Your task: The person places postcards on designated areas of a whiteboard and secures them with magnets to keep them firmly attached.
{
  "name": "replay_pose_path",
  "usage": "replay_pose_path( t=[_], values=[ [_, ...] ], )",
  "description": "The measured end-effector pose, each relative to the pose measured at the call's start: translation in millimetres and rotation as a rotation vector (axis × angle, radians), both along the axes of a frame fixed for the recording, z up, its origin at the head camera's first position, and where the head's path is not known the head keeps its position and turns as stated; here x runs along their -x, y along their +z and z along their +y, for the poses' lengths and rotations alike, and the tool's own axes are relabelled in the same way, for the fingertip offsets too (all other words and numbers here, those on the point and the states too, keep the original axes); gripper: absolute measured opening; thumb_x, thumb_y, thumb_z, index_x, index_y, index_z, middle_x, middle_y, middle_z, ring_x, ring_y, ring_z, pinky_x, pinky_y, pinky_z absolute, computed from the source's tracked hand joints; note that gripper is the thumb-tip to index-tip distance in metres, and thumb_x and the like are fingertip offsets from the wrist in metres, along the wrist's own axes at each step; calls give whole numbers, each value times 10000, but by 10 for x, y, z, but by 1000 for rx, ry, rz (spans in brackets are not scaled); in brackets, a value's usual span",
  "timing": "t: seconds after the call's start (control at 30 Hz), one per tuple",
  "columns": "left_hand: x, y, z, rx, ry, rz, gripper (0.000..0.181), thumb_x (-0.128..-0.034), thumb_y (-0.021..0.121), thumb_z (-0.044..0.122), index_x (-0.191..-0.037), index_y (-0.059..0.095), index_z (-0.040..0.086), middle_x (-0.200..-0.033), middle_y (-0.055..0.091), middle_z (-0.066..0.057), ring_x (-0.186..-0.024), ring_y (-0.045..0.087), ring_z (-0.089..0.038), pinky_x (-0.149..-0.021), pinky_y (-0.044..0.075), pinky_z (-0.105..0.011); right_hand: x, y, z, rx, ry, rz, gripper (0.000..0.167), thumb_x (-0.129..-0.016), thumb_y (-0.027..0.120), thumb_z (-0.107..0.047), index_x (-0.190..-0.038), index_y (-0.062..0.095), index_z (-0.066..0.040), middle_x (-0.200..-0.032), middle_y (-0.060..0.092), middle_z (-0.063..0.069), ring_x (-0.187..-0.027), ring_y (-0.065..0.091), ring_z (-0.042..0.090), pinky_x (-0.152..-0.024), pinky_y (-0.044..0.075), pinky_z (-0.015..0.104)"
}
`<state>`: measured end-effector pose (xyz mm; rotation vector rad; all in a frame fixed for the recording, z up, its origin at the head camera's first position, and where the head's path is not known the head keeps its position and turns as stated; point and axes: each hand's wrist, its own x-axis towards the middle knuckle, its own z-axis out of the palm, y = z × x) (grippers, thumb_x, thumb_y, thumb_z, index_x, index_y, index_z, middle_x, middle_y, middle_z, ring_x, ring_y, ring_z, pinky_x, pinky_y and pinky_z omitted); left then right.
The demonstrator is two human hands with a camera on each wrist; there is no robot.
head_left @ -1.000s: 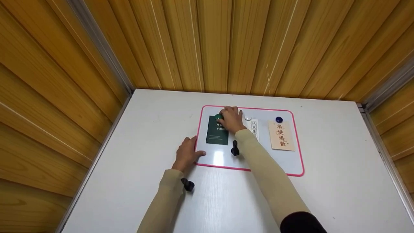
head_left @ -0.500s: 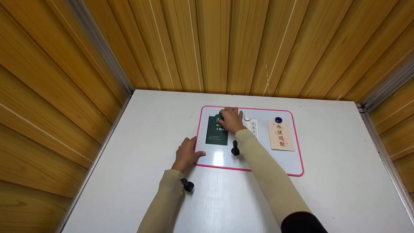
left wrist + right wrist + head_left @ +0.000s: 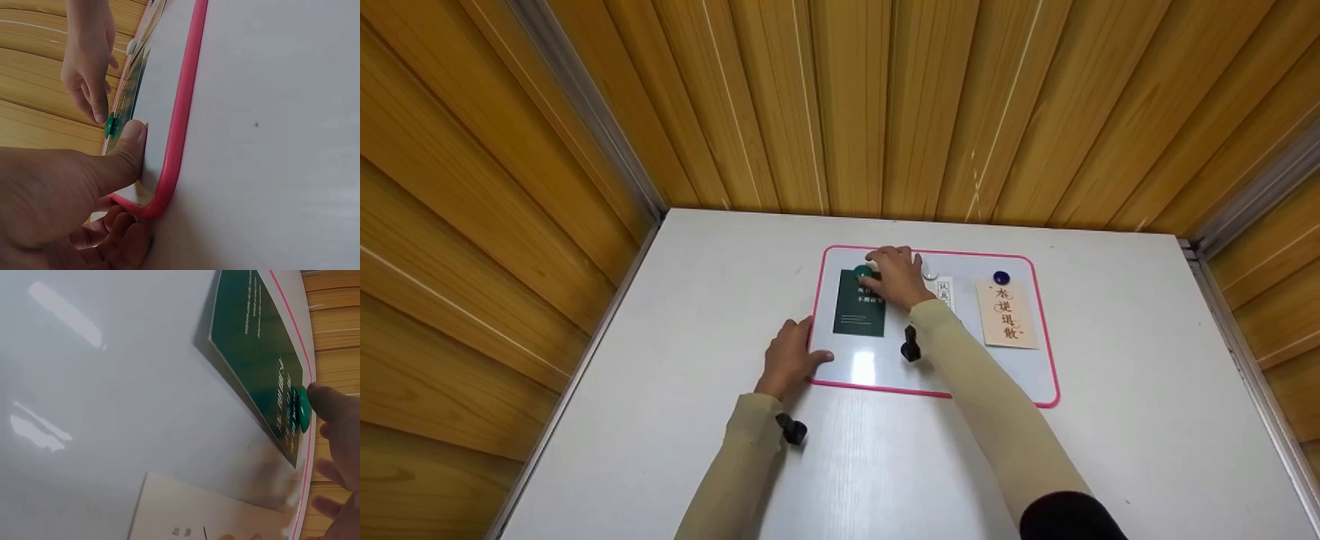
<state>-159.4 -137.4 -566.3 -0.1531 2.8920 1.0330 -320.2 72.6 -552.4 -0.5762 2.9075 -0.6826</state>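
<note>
A whiteboard [image 3: 930, 360] with a pink rim lies on the table. My left hand [image 3: 790, 358] grips its lower left corner, thumb on the face and fingers curled at the outer edge, as the left wrist view shows. On the board's left, a green magnet [image 3: 862, 271] sits at the top of a dark green card [image 3: 856, 319]. My right hand [image 3: 901, 279] is beside that magnet, its thumb tip at the magnet's edge and its other fingers spread loosely. The right forearm partly covers a white card [image 3: 943, 292] under a white magnet [image 3: 931, 274].
A peach card [image 3: 1006, 322] under a dark blue magnet [image 3: 1001, 277] is on the board's right side. The white table [image 3: 1132, 375] extends around the board. Wood-patterned panel walls [image 3: 855, 112] enclose the back and sides.
My right wrist has shifted slightly to the right over the board. The magnets and cards keep their places on it, and my left hand stays at the corner.
</note>
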Motion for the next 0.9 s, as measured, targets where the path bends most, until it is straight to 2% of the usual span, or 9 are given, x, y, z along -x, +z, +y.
replay_pose_path(
  t=[0.27, 0.6, 0.9],
  values=[
    [-12, 7, -15, -2, 7, -5, 809, -800, 899, 327, -1487, 542, 91, -1121, 605, -115, -983, 597, -265, -990, 515, -484, -69, 79, 59, 15, 33, 51, 512, -967, 705, -441, -1394, 618, -171, -1522, 490, 106, -1425, 329, 372, -1172, 180, 604],
    [-34, -8, -30, -42, 13, -13, 776, -813, 891, 311, -1481, 550, 110, -1136, 603, -103, -1009, 593, -269, -1018, 496, -499, -135, 43, 157, 22, 56, 58, 528, -971, 687, -470, -1406, 613, -180, -1547, 468, 101, -1438, 313, 354, -1189, 165, 592],
    [-19, 11, 8, -29, 3, -11, 764, -814, 891, 308, -1469, 559, 98, -1106, 595, -101, -987, 590, -269, -1001, 504, -486, -219, 69, 255, 39, 76, 87, 521, -967, 692, -460, -1395, 623, -170, -1559, 454, 110, -1429, 310, 340, -1186, 150, 596]
  ],
)
